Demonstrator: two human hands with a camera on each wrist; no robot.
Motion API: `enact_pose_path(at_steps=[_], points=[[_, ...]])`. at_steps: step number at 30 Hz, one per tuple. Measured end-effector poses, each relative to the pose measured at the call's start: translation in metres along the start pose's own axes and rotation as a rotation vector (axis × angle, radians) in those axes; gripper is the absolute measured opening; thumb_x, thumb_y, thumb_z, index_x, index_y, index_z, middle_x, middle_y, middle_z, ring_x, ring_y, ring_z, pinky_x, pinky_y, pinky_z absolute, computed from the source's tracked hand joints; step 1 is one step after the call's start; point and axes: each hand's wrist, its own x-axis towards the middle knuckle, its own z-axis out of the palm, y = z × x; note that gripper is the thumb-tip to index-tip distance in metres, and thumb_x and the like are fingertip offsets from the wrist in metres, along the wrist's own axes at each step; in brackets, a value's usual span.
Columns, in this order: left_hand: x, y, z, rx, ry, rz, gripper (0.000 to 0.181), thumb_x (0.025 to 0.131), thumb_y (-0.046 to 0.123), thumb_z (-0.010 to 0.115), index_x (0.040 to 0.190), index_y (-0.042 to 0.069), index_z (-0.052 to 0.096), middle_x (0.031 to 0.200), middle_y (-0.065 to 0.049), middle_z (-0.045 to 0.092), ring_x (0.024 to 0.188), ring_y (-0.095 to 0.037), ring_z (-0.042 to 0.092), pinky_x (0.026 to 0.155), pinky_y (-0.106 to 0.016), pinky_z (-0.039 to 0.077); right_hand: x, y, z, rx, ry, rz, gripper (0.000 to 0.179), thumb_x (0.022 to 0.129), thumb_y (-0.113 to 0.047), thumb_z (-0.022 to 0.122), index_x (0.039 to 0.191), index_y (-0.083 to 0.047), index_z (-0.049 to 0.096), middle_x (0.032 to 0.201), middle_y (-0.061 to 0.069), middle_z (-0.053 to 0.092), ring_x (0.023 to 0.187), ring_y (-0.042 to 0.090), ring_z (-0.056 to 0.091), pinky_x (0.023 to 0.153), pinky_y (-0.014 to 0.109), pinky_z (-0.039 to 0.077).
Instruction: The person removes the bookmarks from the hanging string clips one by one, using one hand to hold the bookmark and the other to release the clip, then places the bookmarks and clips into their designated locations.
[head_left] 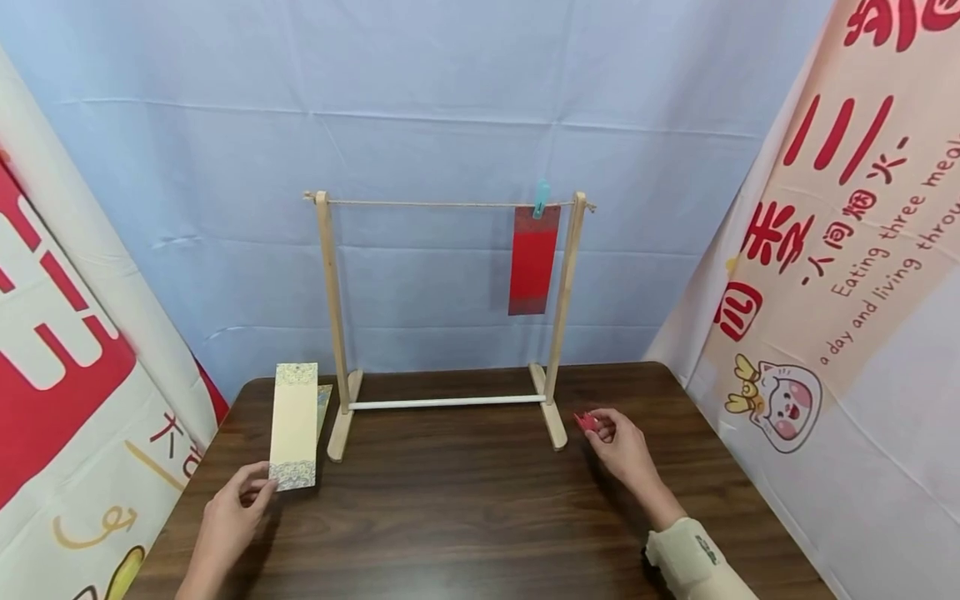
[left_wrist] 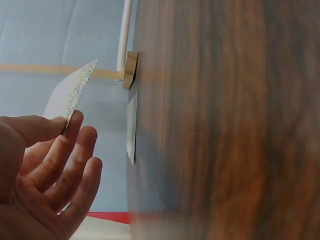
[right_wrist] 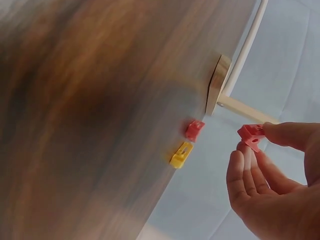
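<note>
My left hand [head_left: 234,510] pinches a cream paper strip [head_left: 294,425] with patterned ends by its lower corner, between thumb and forefinger. Behind that strip, another patterned strip [head_left: 323,408] lies on the table, mostly hidden in the head view. In my right hand [head_left: 622,448] a red clothespin [right_wrist: 251,135] is pinched between thumb and fingers, raised off the table. Two more clothespins, one red [right_wrist: 195,130] and one yellow [right_wrist: 181,155], lie on the table near that hand. From the string [head_left: 427,204] hangs a red paper strip [head_left: 532,262], held by a blue clothespin [head_left: 541,200].
The wooden frame [head_left: 566,308] stands at the back of the dark table [head_left: 450,517], its feet joined by a white rod [head_left: 450,402]. A pale blue cloth [head_left: 450,67] hangs behind, with printed cloths at both sides.
</note>
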Motion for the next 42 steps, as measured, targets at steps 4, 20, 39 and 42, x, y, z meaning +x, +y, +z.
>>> enact_pose_path(at_steps=[4,20,39,42], points=[[0.001,0.001,-0.005,0.02,-0.027,-0.009,0.034,0.103,0.015,0.074,0.133,0.0,0.068,0.104,-0.014,0.081,0.093,-0.03,0.075,0.079,-0.037,0.056,0.0,0.002,-0.002,-0.046,-0.029,0.02,0.033,0.093,0.001,0.079,0.124,0.01,0.068,0.097,0.019,0.073,0.083,0.025,0.069,0.071,0.028,0.055],[0.004,-0.004,-0.019,0.027,-0.166,-0.066,0.04,0.105,0.017,0.071,0.138,-0.004,0.064,0.109,-0.014,0.081,0.095,-0.025,0.078,0.091,-0.056,0.055,0.005,0.004,-0.004,-0.172,-0.178,0.084,0.033,0.095,-0.003,0.078,0.122,0.013,0.066,0.09,0.013,0.068,0.078,0.021,0.064,0.069,0.039,0.056],[0.012,-0.008,-0.021,0.038,-0.25,-0.111,0.041,0.106,0.019,0.069,0.138,-0.006,0.064,0.105,-0.014,0.081,0.089,-0.02,0.074,0.088,-0.054,0.054,0.007,0.013,0.001,-0.243,-0.261,0.126,0.026,0.095,-0.005,0.077,0.112,0.011,0.067,0.084,0.01,0.062,0.074,0.021,0.058,0.066,0.037,0.05],[0.015,-0.008,-0.021,0.038,-0.263,-0.103,0.042,0.106,0.019,0.068,0.139,-0.006,0.063,0.104,-0.012,0.081,0.088,-0.02,0.074,0.092,-0.059,0.052,0.008,0.014,0.002,-0.241,-0.267,0.124,0.027,0.095,-0.006,0.078,0.112,0.011,0.067,0.084,0.01,0.063,0.074,0.021,0.059,0.066,0.037,0.051]])
